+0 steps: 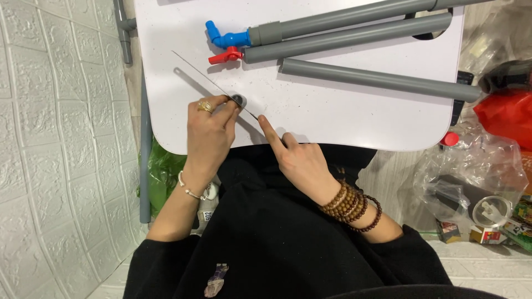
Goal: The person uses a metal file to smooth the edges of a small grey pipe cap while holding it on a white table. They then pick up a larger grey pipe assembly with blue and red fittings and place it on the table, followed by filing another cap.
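Pinched in her left hand's [208,130] grip sits a small dark ring [238,99] with a thin blade [213,83] across it, near the white surface's [332,119] edge; right hand [296,158] holds nothing, forefinger steadying the blade's end. A slip could nick fingertips.

Looks like a corner of someone's home being used as a makeshift DIY spot, not a real workshop. There's a small white folding tabletop [343,119] pushed up next to a white brick-pattern wall panel [61,149], with grey plastic pipes [382,79] and a blue and red tap fitting [226,44] laid out on it. The tiled floor [476,266] beside it is cluttered with clear plastic bags [471,171], a red bag [507,116] and little boxes [487,235].
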